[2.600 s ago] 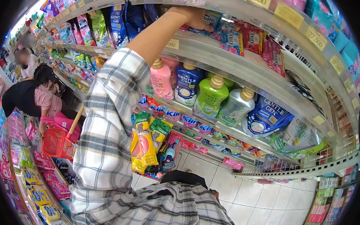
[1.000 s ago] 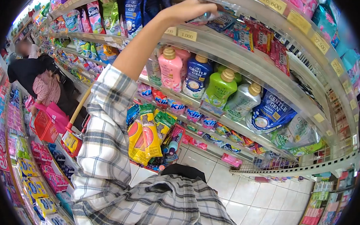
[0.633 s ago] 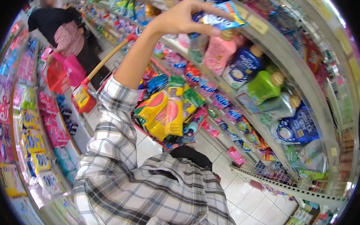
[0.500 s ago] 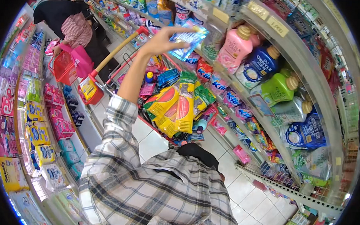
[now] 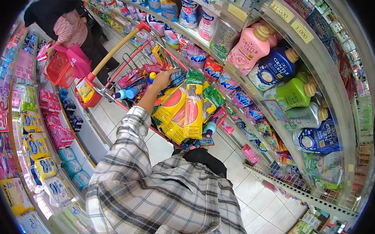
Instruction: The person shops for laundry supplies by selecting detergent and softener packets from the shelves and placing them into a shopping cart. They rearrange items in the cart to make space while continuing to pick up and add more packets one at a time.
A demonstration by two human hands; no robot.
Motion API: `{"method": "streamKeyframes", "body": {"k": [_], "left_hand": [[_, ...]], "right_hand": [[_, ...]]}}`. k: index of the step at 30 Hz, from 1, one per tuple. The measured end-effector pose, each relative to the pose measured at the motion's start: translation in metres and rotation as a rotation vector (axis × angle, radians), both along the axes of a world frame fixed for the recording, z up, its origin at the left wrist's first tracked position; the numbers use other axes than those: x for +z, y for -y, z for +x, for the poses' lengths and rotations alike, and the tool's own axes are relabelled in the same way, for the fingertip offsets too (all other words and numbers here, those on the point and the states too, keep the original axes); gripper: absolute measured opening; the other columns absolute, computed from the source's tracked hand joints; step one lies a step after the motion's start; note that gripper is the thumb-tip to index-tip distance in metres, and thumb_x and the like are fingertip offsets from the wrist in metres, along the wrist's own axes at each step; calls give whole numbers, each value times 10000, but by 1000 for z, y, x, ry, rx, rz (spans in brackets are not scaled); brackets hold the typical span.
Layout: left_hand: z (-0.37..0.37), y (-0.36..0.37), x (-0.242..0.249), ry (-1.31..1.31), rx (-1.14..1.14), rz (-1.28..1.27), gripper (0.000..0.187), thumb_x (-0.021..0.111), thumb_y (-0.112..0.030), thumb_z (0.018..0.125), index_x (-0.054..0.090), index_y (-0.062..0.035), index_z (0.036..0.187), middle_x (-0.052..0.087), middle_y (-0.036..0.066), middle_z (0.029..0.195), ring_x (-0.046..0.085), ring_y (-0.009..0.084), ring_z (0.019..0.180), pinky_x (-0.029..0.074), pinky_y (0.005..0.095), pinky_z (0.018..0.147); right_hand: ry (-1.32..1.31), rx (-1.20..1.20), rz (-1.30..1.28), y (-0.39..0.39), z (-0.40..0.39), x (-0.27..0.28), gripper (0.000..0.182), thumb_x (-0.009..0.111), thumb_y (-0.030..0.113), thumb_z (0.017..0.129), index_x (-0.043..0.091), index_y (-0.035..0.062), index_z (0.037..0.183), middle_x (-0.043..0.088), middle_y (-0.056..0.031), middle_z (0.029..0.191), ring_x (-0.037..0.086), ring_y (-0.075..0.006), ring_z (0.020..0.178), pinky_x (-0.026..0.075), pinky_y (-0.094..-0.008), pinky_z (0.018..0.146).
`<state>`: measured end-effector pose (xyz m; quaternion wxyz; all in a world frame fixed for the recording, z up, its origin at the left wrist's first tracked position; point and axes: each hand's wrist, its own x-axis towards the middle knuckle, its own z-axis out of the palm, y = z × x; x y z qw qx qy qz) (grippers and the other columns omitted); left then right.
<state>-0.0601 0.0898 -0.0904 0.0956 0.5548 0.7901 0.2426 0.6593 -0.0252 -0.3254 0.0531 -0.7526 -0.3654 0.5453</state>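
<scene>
My left hand [image 5: 162,79] is low inside the red-rimmed shopping cart [image 5: 173,55], its fingers closed at a blue packet [image 5: 178,79] that they partly hide. Beside it are yellow bags with a red melon-like print [image 5: 171,103] and a green-topped Gajah bag [image 5: 194,104]. A yellow-capped bottle [image 5: 151,77] stands just left of the hand, and light blue bottles [image 5: 131,92] lie farther left. My right hand is out of view; only a bit of skin shows at the bottom edge.
Shelves on the right hold a pink bottle [image 5: 250,48], a blue bottle [image 5: 274,66] and a green bottle [image 5: 295,93]. Packs [image 5: 35,141] fill the left shelves. A person [image 5: 68,26] with a red basket [image 5: 60,69] stands beyond the cart handle [image 5: 115,51].
My left hand has come down from beside the right-hand shelf into the cart with the blue packet. The view has shifted slightly, and more of the cart's far end shows.
</scene>
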Motion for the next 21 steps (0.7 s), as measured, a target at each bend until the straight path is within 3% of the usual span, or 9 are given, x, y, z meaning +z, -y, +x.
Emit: {"method": "streamKeyframes", "body": {"k": [4,5,9,14,16,19,21], "left_hand": [[14,-6,10,77,113,-39,573,655,-41,736,514,-216,1263,679,151,940,648,346,859,514,472,764],[13,-8,8,38,138,-44,432,678,-104,757,579,-193,1168,681,134,943,654,336,854,522,454,754],[7,-19,-20,-147,207,-120,218,704,-214,758,680,-159,967,675,142,886,658,331,850,532,447,751],[9,-35,-30,-204,247,-277,205,629,-216,798,688,-173,990,666,162,956,660,331,864,536,451,748],[22,-39,0,-199,262,-309,197,631,-219,795,689,-164,975,674,157,899,667,331,820,539,450,719],[56,-45,83,-305,261,-53,185,642,-268,806,688,-130,920,675,135,778,673,319,729,541,430,646],[89,-55,160,-247,227,343,210,648,-306,825,679,-101,862,657,112,678,658,306,625,516,404,558]], "right_hand": [[10,-1,31,-2,-18,27,314,613,265,836,661,-4,989,688,-104,756,588,-148,604,445,-287,537],[5,8,38,-2,-18,31,316,613,264,836,660,-8,990,687,-107,757,591,-152,606,449,-290,539],[-11,105,92,2,-9,37,325,613,259,836,655,-22,995,685,-120,761,602,-169,614,463,-303,547],[-53,194,206,4,-8,45,337,614,254,837,649,-39,1000,682,-136,766,616,-191,623,481,-319,558],[-92,173,236,3,-8,48,342,614,252,837,646,-46,1002,680,-142,769,621,-200,627,488,-325,562],[-76,135,195,-9,-17,55,353,614,249,838,641,-59,1007,679,-153,775,634,-217,639,503,-337,575],[-14,209,198,-16,-19,45,262,626,254,833,676,42,978,680,-156,833,663,-238,727,532,-338,663]]}}
